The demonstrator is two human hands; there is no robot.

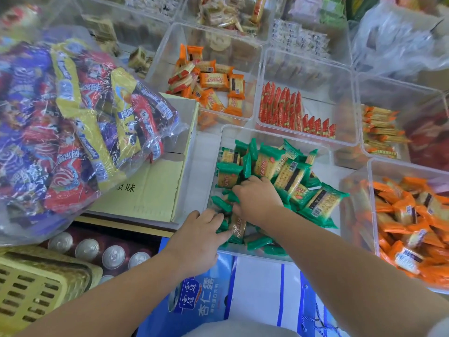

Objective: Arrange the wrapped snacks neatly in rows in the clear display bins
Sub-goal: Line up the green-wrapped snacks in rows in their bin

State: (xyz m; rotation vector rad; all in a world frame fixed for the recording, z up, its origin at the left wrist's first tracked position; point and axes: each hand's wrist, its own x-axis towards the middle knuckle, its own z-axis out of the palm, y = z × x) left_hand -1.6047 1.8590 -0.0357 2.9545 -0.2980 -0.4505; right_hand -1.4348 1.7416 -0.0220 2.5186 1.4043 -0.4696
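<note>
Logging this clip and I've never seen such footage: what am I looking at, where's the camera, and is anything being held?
No machine here: a person wears one wide-angle camera on the head, looking down at their own bare hands. Both reach into a clear bin of green-wrapped crackers, piled loosely. The right hand lies on the pile, fingers curled into it; the left hand touches packets at the near corner. Whether either truly grips a packet is hidden. Other bins hold orange packets and a row of red packets. At left: a bag of mixed snacks, a cardboard box and drink cans.
</note>
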